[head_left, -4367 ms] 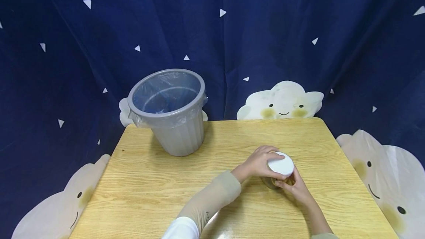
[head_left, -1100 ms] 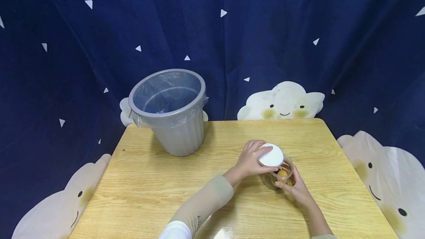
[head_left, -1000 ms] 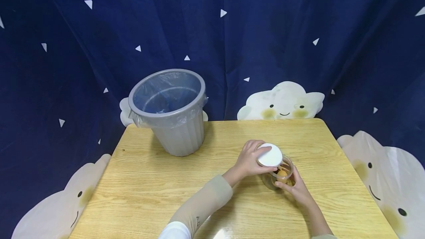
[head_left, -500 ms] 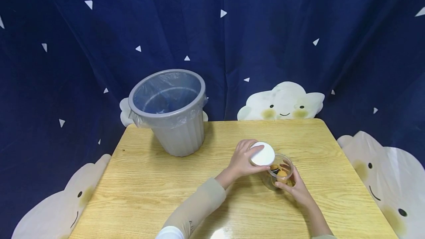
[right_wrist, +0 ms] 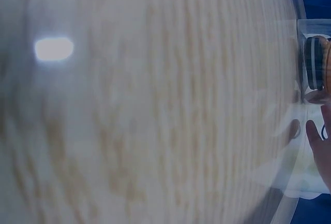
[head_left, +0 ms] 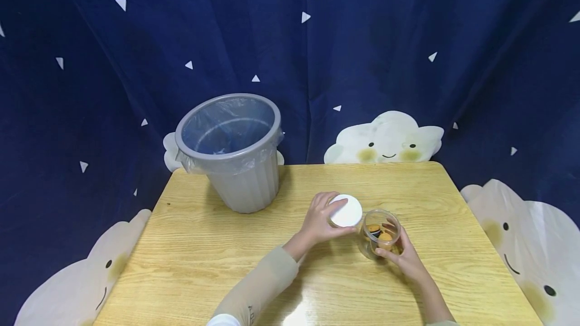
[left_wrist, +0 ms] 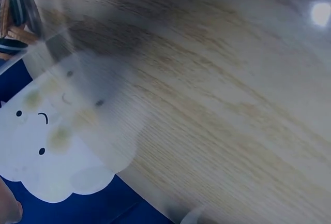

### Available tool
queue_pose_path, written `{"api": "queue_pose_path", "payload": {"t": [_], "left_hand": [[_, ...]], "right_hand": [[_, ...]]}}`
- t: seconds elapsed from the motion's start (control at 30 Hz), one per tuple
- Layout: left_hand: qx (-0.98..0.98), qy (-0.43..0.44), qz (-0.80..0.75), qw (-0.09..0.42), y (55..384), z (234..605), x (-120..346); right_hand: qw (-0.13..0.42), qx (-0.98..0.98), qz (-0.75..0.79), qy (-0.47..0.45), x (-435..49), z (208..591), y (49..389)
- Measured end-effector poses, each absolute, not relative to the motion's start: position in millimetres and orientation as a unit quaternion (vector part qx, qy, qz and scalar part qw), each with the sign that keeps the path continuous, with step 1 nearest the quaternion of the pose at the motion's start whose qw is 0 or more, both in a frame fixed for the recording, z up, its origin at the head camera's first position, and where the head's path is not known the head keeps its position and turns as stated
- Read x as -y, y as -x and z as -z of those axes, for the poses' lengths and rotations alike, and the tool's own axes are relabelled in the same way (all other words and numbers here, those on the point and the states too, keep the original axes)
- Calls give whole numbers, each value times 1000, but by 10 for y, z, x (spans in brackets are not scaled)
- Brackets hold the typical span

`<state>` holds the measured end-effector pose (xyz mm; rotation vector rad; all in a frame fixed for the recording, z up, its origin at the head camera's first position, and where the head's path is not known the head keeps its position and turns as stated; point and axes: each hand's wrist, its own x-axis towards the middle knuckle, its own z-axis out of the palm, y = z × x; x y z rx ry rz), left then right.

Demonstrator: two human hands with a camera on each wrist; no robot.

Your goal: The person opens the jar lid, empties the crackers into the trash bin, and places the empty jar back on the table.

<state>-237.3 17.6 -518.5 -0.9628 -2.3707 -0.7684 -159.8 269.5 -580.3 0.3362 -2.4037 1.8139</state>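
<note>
In the head view my left hand pinches a round white lid by its edge, just left of a clear jar and apart from it. My right hand grips the jar's right side, thumb in front. The jar stands uncovered on the table. Through its mouth show sandwich cookies, some with a dark layer. The cookies appear again at the upper left corner of the left wrist view. At the right edge of the right wrist view are cookies and part of a hand.
A grey trash bin with a clear plastic liner stands at the back left of the wood-grain table. Behind the table hangs a dark blue curtain with white triangles and cloud faces.
The lid was on the jar at first. My left hand has lifted it off and moved it left, uncovering the cookies. My right hand has stayed on the jar.
</note>
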Motion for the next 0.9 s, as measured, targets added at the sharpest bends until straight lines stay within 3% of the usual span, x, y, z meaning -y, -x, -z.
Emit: {"api": "queue_pose_path", "payload": {"t": [0.43, 0.9], "left_hand": [[861, 334, 303, 235, 2333, 5242, -50], [837, 350, 306, 290, 2317, 5392, 162]], "right_hand": [[48, 804, -583, -106, -2713, 5813, 1608], [52, 806, -576, -125, -2712, 5797, 1607]]}}
